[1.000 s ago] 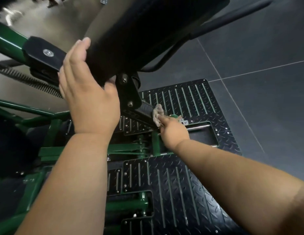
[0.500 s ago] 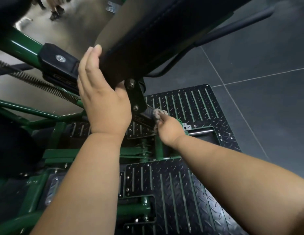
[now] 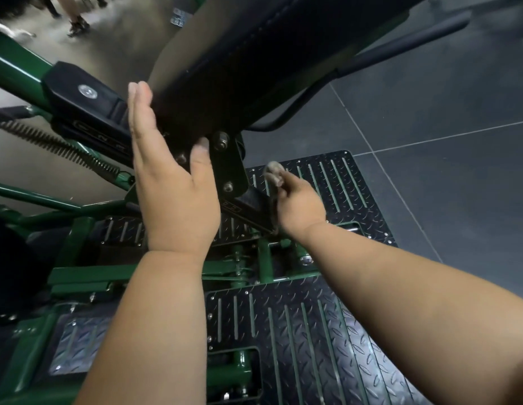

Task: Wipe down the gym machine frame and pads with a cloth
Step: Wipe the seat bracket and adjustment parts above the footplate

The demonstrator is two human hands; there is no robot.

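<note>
Grey cloth (image 3: 273, 173) pinched in right hand (image 3: 299, 207), pressed to black bracket (image 3: 251, 204) under black pad (image 3: 254, 62), just right of left hand (image 3: 174, 194). Left hand flat, fingers straight against pad's near end, thumb beneath. Green frame (image 3: 79, 249) and tread plate (image 3: 313, 331) below.

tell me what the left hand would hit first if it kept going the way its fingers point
Probably nothing solid soon: the left hand lies flat along the black padded seat, fingers pointing past its edge toward blurred grey floor. Depth is unclear.
</note>
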